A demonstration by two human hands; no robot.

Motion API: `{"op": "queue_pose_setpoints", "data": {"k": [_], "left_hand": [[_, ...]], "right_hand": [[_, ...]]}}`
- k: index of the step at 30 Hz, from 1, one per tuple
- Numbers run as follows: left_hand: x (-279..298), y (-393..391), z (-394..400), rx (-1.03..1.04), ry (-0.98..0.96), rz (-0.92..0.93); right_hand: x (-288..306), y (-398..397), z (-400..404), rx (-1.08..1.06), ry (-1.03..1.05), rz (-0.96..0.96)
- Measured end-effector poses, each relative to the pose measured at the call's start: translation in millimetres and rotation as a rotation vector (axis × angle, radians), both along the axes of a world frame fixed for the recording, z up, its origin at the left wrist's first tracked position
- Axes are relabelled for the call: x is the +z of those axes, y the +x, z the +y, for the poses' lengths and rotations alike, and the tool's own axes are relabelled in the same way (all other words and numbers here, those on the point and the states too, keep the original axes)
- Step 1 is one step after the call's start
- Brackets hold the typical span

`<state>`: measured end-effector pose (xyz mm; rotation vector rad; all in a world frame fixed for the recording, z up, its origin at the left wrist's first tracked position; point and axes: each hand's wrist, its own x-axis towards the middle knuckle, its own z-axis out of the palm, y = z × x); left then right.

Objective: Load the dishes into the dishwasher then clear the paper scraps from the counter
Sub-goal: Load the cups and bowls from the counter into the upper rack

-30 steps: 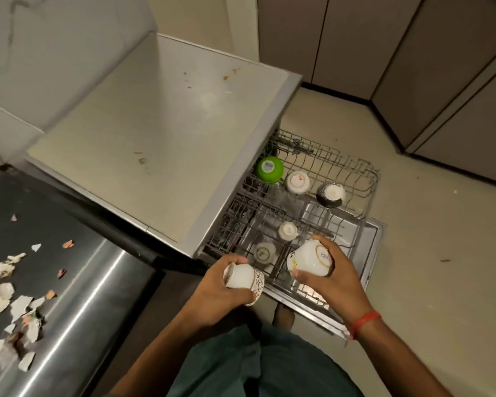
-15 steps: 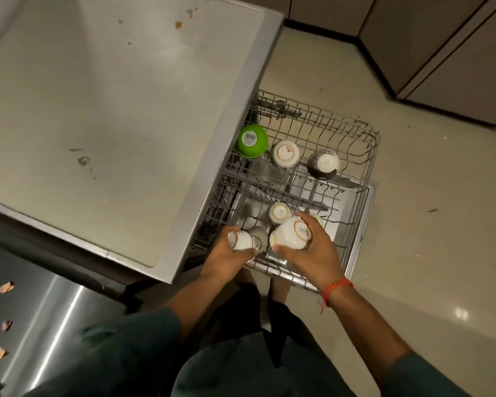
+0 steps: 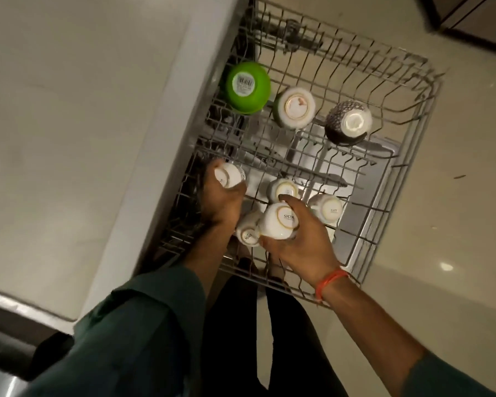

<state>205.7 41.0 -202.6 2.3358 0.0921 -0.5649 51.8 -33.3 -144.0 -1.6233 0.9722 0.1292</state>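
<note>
Cups fill the pulled-out wire dishwasher rack (image 3: 407, 90), all turned bottom up. Along the far row sit a green bowl (image 3: 246, 87) with a barcode sticker, a white bowl with a green rim (image 3: 295, 108) just beside it, and a dark patterned bowl (image 3: 348, 123) further right. Nearer the person, the left hand (image 3: 222, 200) is curled round a small white cup (image 3: 229, 175), held upside down over the rack's left side close to the counter edge (image 3: 161, 156). The right hand (image 3: 301, 242), with a red thread bracelet (image 3: 331, 282) at the wrist, grips a larger white cup marked SISTA (image 3: 279, 222), also inverted, just above the rack's near rows. Three more white cups rest in the rack around it: one (image 3: 284, 189) just behind the right fingers, one (image 3: 327, 209) to the right, and one (image 3: 248, 232) tucked between the two hands, touching or nearly touching the held cup. Dark green sleeves (image 3: 143, 325) cover both forearms. Pale floor tiles (image 3: 455, 224) show beyond the rack.
</note>
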Motion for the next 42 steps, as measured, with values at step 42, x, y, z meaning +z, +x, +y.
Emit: {"op": "queue_pose_setpoints", "data": {"k": [42], "left_hand": [[24.4, -12.3, 84.3, 0.069, -0.054, 0.022]], "right_hand": [[-67.9, 83.7, 43.4, 0.429, -0.285, -0.081]]}}
